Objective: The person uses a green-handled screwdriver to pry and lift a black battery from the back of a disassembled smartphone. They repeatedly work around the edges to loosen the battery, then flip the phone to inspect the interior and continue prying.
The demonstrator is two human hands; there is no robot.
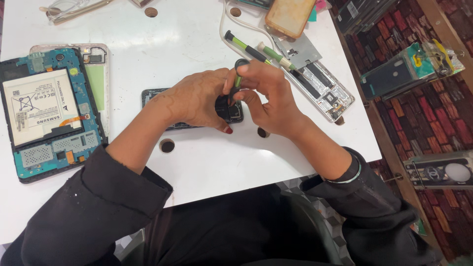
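A dark opened phone [152, 94] lies flat on the white table [162, 44], mostly covered by my hands. My left hand [194, 98] presses down on it and holds it still. My right hand [268, 96] grips a small green and black screwdriver [238, 79], held upright with its tip down on the phone's right end. The screwdriver's tip and the spot it touches are hidden by my fingers.
An opened tablet [49, 111] with blue circuit board and white battery lies at the left. Two more screwdrivers [256, 51] and a stripped phone frame [320, 86] lie beyond my right hand. An orange phone case [289, 16] sits at the back. Boxed accessories [409, 71] lie on the floor at right.
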